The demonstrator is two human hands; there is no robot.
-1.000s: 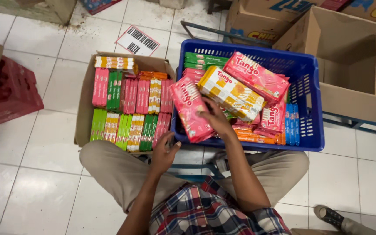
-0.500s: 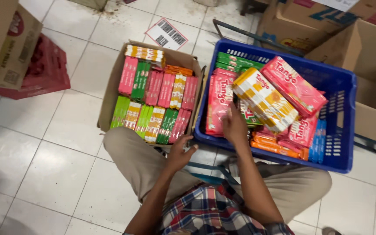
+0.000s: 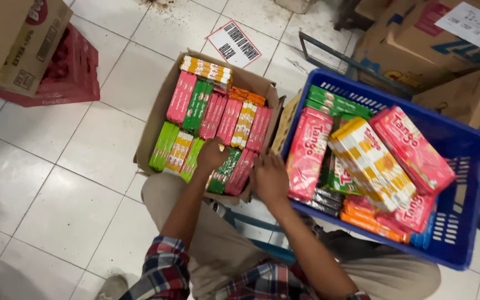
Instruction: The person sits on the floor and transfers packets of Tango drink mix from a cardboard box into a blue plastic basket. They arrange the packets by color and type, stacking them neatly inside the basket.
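Both hands have left the blue crate (image 3: 462, 183) for the cardboard box (image 3: 159, 114).
I see my left hand (image 3: 212, 155) curled onto the box's near-row wafer packs (image 3: 226, 169), fingers together; my right hand (image 3: 270, 178) rests open-fingered at its near corner on the floor.
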